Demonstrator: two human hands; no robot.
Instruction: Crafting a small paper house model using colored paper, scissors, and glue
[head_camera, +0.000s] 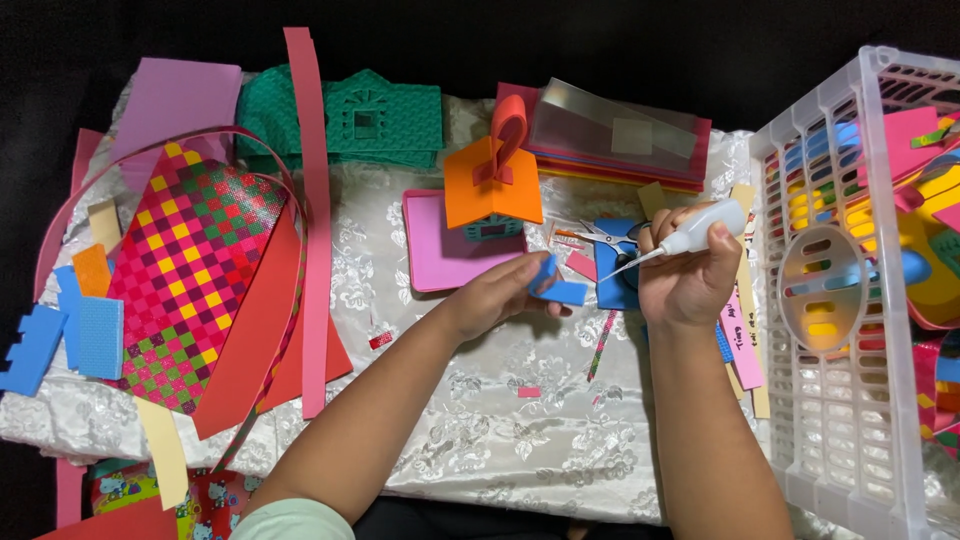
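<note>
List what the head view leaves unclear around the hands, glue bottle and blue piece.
- Blue piece: partly covered by the left hand; full shape unclear.
- Glue bottle: body wrapped by the right hand.
- Scissors: handles behind the right hand.
- Basket: cut off by the right edge.

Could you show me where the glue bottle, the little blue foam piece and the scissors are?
Glue bottle (705, 225), head view: on its white body, in the right hand.
Blue foam piece (562, 291), head view: on its flat lower arm, held by the left hand.
Scissors (607, 238), head view: on the blades.
</note>
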